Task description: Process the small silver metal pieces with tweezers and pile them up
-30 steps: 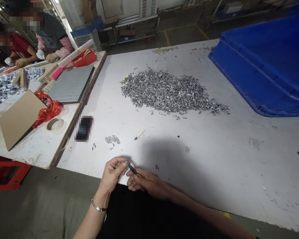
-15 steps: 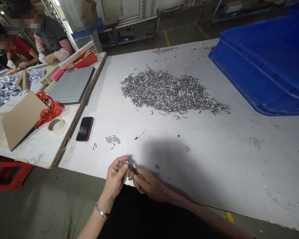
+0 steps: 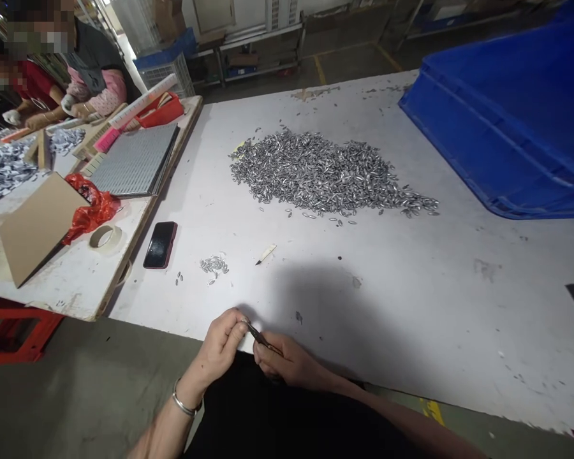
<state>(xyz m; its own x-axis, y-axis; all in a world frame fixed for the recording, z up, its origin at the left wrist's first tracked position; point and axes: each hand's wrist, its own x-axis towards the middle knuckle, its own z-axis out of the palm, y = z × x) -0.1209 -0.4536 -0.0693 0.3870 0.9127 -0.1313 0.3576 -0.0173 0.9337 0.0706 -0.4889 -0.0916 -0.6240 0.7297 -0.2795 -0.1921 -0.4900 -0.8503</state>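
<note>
At the near edge of the white table (image 3: pixel 411 306), my left hand (image 3: pixel 224 344) pinches a tiny piece between thumb and forefinger; the piece is too small to make out. My right hand (image 3: pixel 287 360) is wrapped round a dark slim tool (image 3: pixel 259 335), whose tip touches the piece at my left fingertips. Beyond my hands lies a small cluster of silvery pieces (image 3: pixel 214 266), with a short pale blade-like item (image 3: pixel 266 254) to its right. A large heap of shiny metal pieces (image 3: pixel 316 172) spreads over the table further back.
A phone (image 3: pixel 160 245) lies left of the small cluster. A big blue bin (image 3: pixel 497 127) stands at the back right. On the adjoining left table are a tape roll (image 3: pixel 104 238), a cardboard sheet (image 3: pixel 41 226) and a red bag (image 3: pixel 93 213). Two people work at the far left.
My left hand has moved slightly left and down, its fingers more curled in. The tool tip now meets its fingertips at a slightly lower spot. The view has shifted a little.
</note>
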